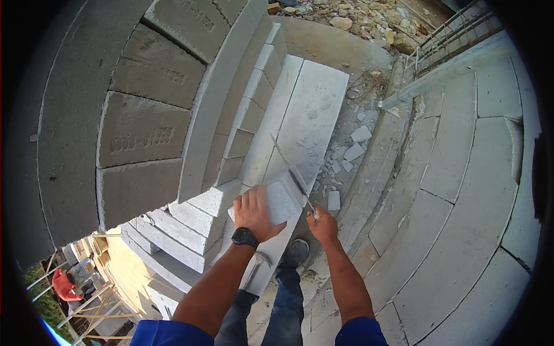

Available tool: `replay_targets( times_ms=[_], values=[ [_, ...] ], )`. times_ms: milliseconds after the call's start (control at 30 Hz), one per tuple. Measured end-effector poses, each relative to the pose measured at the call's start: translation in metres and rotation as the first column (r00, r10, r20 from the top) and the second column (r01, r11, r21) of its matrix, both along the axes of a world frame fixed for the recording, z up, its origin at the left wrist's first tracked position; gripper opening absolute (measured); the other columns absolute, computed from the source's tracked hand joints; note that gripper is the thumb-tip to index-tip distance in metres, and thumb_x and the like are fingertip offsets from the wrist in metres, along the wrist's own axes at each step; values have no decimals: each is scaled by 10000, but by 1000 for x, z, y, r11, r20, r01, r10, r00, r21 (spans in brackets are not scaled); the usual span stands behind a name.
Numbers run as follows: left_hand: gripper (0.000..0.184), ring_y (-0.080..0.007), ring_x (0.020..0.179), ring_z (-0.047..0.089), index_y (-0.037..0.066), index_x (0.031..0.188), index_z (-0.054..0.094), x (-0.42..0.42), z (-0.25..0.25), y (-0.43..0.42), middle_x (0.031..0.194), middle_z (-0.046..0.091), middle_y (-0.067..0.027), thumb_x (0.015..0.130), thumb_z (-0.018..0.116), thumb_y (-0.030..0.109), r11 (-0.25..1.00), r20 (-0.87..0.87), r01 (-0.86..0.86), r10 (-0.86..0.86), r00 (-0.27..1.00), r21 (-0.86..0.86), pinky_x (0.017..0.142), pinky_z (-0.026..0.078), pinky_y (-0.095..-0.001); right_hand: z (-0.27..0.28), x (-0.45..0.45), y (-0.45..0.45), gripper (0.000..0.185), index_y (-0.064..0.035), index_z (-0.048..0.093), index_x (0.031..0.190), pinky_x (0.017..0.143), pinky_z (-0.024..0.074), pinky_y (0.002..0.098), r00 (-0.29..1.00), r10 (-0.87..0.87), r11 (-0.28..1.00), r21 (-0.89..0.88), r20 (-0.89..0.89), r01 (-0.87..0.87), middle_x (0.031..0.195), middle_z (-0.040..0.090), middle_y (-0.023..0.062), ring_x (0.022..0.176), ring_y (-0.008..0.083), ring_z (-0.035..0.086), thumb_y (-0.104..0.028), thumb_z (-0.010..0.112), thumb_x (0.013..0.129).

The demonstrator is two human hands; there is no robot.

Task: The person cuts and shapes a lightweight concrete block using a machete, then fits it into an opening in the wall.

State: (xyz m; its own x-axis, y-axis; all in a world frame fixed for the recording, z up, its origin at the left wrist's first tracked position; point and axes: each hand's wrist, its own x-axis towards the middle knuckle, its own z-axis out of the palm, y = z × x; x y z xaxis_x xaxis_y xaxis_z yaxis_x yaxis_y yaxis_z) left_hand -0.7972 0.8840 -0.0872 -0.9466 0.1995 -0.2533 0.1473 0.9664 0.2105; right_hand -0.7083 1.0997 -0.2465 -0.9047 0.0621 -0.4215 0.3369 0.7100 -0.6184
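Note:
My left hand (pixel 254 216), with a black watch on its wrist, grips a white lightweight concrete block (pixel 280 202), thumb apart from the fingers. The block sits on the long white slabs in front of me. In my right hand (pixel 323 225) is the handle of a hand saw, fingers wrapped round it. The narrow saw blade (pixel 297 181) runs along the block's right side and points up and left past it; how deep it sits in the block I cannot tell. A hammer (pixel 258 266) lies below my left hand on a white surface, near my leg.
White block pieces (pixel 353 152) and rubble litter the floor right of the slabs (pixel 314 98). A stacked block wall (pixel 147 127) rises at left, another block wall (pixel 456 155) at right. Stones (pixel 340 23) lie at the far end. A person in red (pixel 67 284) is at lower left.

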Motion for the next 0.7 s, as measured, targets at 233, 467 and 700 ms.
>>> replay_targets(
  times_ms=[233,467,700],
  values=[
    [1146,-373,1241,523,18,1482,358,-3,4,2,1329,537,-204,571,912,439,999,38,-27,26,999,29,1068,347,-520,74,-18,-6,245,-62,613,909,641,515,535,881,-325,927,-303,-344,223,812,680,192,755,452,668,-277,730,919],
    [1142,-376,1239,526,34,1482,357,-6,5,5,1333,533,-203,575,915,446,1000,15,-7,7,1000,-5,1077,345,-528,-5,-17,-3,210,-48,667,1008,645,538,506,988,13,999,43,-152,-7,869,700,169,773,418,688,-194,765,894],
    [1162,-382,1237,526,36,1496,328,-1,2,3,1339,529,-204,579,910,448,1000,38,-21,21,999,-4,1081,336,-524,79,-35,-13,247,-76,634,944,678,541,552,868,-345,904,-375,-357,205,890,700,204,829,443,699,-314,697,931]
  ],
)
